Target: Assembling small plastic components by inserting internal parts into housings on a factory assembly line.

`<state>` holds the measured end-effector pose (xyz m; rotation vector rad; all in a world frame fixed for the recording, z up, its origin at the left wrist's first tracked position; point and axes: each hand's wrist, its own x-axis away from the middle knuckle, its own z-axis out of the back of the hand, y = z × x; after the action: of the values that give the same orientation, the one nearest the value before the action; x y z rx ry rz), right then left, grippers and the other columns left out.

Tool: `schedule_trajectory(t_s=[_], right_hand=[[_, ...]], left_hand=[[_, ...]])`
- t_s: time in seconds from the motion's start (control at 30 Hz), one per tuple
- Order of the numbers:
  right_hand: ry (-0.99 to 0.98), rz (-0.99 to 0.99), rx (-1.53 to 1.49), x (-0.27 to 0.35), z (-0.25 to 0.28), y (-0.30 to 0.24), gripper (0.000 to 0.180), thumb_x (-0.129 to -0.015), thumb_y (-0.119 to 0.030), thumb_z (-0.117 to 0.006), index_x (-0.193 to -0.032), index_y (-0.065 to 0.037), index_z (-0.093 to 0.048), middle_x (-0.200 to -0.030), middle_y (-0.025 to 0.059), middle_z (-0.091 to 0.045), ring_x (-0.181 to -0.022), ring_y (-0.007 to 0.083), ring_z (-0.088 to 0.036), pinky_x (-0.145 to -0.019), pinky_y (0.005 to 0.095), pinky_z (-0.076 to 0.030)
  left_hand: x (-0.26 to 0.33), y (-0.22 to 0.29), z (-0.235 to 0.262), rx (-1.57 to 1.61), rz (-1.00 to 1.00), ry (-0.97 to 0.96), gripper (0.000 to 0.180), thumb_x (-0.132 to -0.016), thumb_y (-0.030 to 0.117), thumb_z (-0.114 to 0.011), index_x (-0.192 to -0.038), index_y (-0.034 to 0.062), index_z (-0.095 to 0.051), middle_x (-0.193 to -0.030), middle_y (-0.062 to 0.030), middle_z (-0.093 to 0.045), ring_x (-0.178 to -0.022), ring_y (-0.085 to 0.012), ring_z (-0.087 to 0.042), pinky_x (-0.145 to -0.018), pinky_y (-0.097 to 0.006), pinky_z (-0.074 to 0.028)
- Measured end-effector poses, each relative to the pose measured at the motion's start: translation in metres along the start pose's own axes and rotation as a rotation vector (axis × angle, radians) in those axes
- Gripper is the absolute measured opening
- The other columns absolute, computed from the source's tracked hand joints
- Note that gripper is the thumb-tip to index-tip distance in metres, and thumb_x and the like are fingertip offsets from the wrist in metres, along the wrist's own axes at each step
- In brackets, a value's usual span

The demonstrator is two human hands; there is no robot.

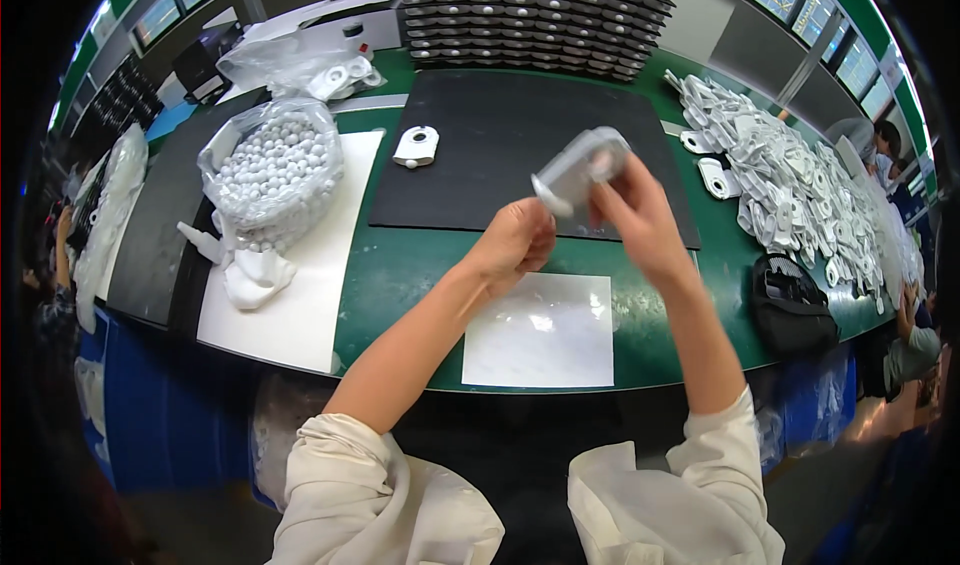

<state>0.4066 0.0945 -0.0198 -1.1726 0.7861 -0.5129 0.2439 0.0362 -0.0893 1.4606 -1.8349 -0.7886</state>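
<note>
My right hand (pixel 635 210) is raised over the near right part of the black mat (pixel 470 180), closed on a white plastic housing (pixel 575 170) with a rounded end. Motion smears the housing, so its details do not show. Just left of it, my left hand (pixel 515 237) is closed, fingers curled in; whatever it may hold is hidden. Its knuckles are close to the housing's lower end, and I cannot tell whether they touch. A similar white housing (pixel 417 147) with a dark round hole lies alone on the mat's left part. A white sheet (pixel 540 340) lies below my hands.
To the left, a clear bag of white balls (pixel 275 170) stands beside a white cloth (pixel 257 277) and a small white bottle (pixel 200 242). Many white housings (pixel 790 175) are heaped at right, near a black pouch (pixel 792 305). Stacked dark trays (pixel 535 20) stand behind the mat.
</note>
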Motion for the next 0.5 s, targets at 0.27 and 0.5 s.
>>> schedule_trajectory(t_s=[0.27,0.5], right_hand=[[0.015,-0.175,0.249,-0.151,-0.043,0.096,0.026,-0.077,-0.013,-0.061,-0.098,0.004,-0.06,-0.077,0.0099,-0.063,-0.063,0.0114,-0.056,-0.054,0.0254,-0.044],[0.014,-0.398,0.31,-0.189,-0.076,0.129,0.022,-0.07,-0.016,-0.061,-0.086,-0.002,-0.068,-0.068,0.01,-0.064,-0.051,0.0162,-0.06,-0.051,0.0281,-0.048]], left_hand=[[-0.014,0.01,0.032,0.633,-0.184,0.465,0.037,-0.091,0.045,-0.045,-0.084,0.0096,-0.051,-0.061,0.0015,-0.035,-0.045,-0.008,-0.029,-0.037,-0.02,-0.02],[-0.011,0.041,0.077,0.689,-0.39,0.667,0.032,-0.097,0.025,-0.031,-0.08,0.0033,-0.047,-0.066,-0.0029,-0.046,-0.043,-0.0089,-0.033,-0.037,-0.022,-0.023]])
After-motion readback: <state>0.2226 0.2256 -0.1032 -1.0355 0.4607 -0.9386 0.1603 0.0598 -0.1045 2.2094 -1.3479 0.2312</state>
